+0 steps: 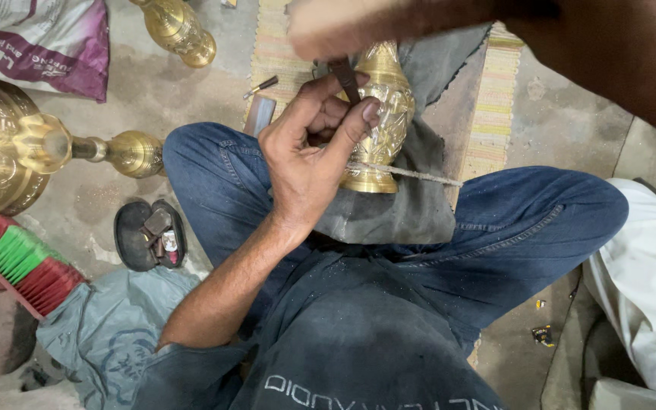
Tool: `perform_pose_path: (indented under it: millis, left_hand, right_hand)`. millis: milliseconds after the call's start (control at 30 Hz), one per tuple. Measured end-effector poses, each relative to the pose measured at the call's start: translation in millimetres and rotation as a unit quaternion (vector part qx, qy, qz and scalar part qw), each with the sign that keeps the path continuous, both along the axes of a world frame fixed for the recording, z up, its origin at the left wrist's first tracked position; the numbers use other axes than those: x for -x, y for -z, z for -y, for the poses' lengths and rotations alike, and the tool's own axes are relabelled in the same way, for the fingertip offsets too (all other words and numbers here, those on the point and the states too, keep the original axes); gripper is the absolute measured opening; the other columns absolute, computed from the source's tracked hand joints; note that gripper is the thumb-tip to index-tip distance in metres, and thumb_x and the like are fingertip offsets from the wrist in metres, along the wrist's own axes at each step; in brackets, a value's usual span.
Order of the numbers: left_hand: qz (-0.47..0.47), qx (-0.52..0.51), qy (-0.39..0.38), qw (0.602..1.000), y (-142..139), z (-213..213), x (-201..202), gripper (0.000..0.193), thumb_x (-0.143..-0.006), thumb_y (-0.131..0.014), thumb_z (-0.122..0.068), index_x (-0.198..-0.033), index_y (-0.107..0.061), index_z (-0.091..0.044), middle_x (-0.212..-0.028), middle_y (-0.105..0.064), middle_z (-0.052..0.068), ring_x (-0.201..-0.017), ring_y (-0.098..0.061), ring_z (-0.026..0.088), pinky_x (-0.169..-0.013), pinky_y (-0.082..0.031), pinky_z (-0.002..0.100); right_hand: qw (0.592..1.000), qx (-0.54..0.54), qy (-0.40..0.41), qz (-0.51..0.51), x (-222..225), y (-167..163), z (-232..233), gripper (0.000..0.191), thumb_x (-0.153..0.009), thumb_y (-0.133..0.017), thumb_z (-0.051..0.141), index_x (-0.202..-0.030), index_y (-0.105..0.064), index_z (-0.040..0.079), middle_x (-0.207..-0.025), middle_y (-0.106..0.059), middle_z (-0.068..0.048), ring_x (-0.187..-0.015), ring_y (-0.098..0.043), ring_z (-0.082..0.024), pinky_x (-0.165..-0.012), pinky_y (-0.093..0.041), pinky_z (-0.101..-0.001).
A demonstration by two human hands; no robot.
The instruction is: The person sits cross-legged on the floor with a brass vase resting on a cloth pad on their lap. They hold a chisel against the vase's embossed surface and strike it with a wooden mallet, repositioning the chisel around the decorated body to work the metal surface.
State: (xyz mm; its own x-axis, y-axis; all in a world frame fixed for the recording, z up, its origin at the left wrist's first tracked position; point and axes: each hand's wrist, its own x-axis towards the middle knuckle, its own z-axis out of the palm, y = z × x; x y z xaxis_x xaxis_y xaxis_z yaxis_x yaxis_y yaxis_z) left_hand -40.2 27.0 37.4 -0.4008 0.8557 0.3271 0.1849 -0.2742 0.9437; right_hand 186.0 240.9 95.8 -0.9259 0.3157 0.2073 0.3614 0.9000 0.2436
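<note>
Left hand (314,144) pinches a dark chisel (345,80) against the brass vase (383,114). Right hand (328,26) above the vase: blurred, grip indeterminable. Grey cloth (411,205) beneath; concrete floor (563,121).

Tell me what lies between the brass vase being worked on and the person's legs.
In the head view, a grey cloth lies between the brass vase and the legs in blue jeans; the vase rests on it, and a cord crosses its base.
</note>
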Motion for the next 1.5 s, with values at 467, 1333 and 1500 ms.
perform_pose_path:
  millis: [467,1333,1500]
  left_hand:
    - [0.024,-0.030,-0.024,0.999,13,1,-5,0.028,-0.104,-0.077,-0.003,-0.128,-0.064,0.001,-0.081,-0.074,0.005,-0.076,-0.072,0.005,-0.068,-0.057,0.018]
    - [-0.006,-0.046,-0.080,0.996,1,16,-27,0.033,-0.101,-0.079,0.002,-0.131,-0.063,0.002,-0.116,-0.075,0.009,-0.089,-0.075,0.010,-0.078,-0.064,0.021]
    - [-0.070,-0.059,-0.056,0.994,-5,12,-31,0.033,-0.103,-0.079,0.002,-0.133,-0.065,-0.002,-0.116,-0.074,0.008,-0.100,-0.078,0.012,-0.083,-0.067,0.022]
  right_hand:
    - [0.998,-0.025,0.021,0.048,10,-7,8,0.021,-0.108,-0.071,0.024,-0.101,-0.076,0.005,-0.069,-0.068,-0.008,-0.052,-0.062,-0.016,-0.051,-0.049,-0.0278]
    - [0.688,0.673,0.139,-0.234,46,56,62,0.083,-0.080,-0.089,0.034,-0.145,-0.043,0.008,-0.092,-0.063,-0.004,-0.061,-0.060,-0.013,-0.047,-0.048,-0.0288]
    - [0.851,0.466,0.149,-0.189,30,19,65,0.048,-0.097,-0.084,0.032,-0.130,-0.059,0.007,-0.089,-0.065,-0.009,-0.071,-0.066,-0.019,-0.057,-0.052,-0.0344]
